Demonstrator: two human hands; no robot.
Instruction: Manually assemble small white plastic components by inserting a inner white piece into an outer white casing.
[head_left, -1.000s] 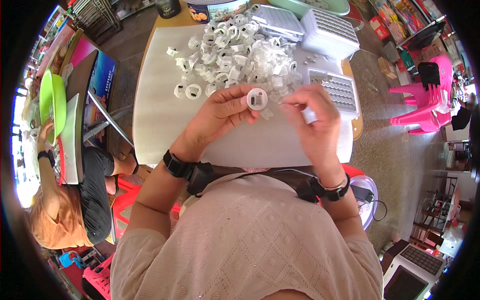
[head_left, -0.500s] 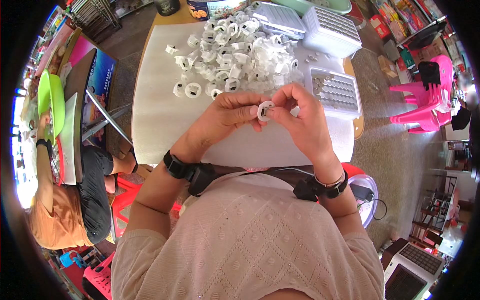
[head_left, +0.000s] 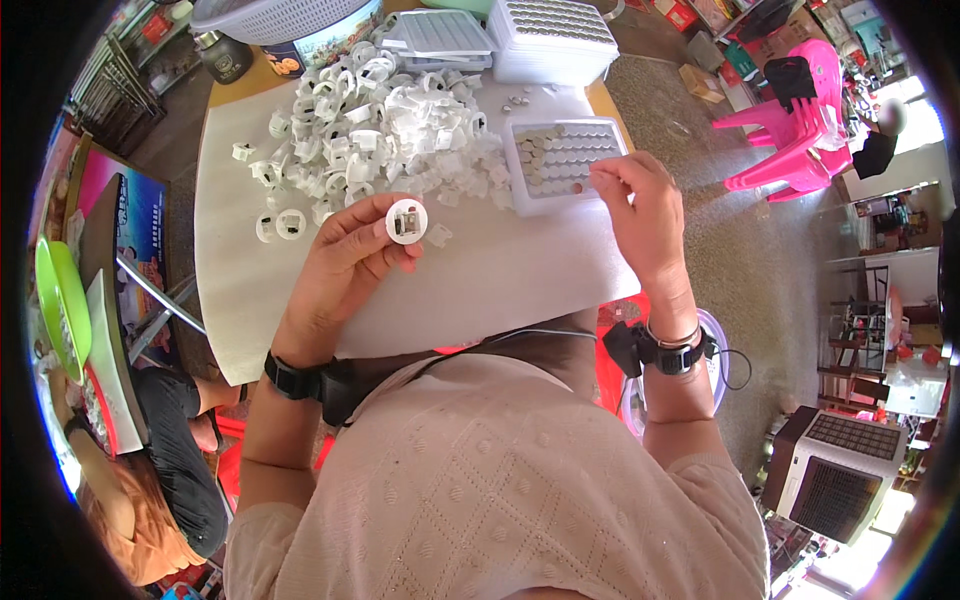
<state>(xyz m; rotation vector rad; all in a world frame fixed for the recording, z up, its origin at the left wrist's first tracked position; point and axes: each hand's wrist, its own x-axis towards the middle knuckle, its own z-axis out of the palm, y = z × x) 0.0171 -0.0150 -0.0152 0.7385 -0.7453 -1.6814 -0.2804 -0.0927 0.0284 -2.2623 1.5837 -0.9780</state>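
My left hand (head_left: 345,250) pinches a round white plastic housing (head_left: 407,222) between thumb and fingers, its open face with a small dark and metallic fitting turned upward. Off to the right, my right hand (head_left: 645,215) is raised at the right edge of a clear plastic tray (head_left: 560,206). Its thumb and fingertips are drawn together; whether anything small sits between them I cannot make out. Small flat grey discs (head_left: 536,160), resembling button cells, lie in the tray's left part. Beyond my left hand spreads a big heap of similar white plastic housings (head_left: 390,115).
Stacked clear trays (head_left: 555,60) and a lidded pale box (head_left: 437,38) stand at the table's back. A grey basket (head_left: 290,18) and a dark jar (head_left: 222,58) are at the back left. Pink chairs (head_left: 790,130) stand right; another person (head_left: 165,470) sits at left.
My hands have parted: the left has drawn left with the white housing, while the right has let go of it and moved to the tray. The whole view has shifted and turned.
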